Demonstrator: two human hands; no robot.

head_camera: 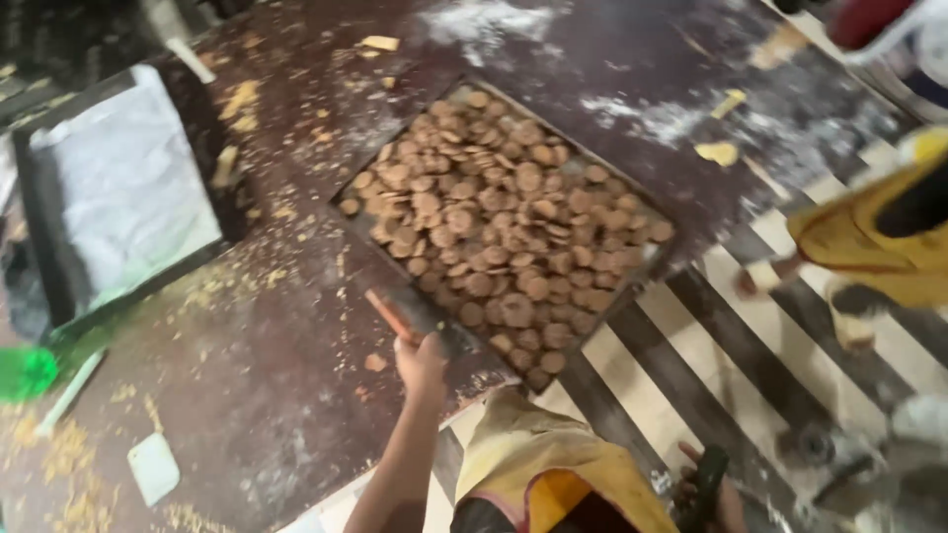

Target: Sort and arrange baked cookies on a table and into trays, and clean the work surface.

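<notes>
A dark metal tray [647,259] heaped with several round brown biscuits [499,222] lies tilted on a dark, flour-dusted worktable [267,385]. My left hand [423,363] reaches up from the bottom to the tray's near corner and is closed on a dark flat tool with a reddish handle [393,318]. At the bottom right edge, my right hand [726,498] holds a small dark object [703,484] that is too blurred to identify. Yellow cloth [553,469] hangs between my arms.
An empty black tray lined with white paper [123,188] sits at the left. Crumbs, dough scraps [719,152], a white scraper [153,466] and a green object [25,373] litter the table. Another person in yellow [889,232] stands at the right on a striped floor [691,355].
</notes>
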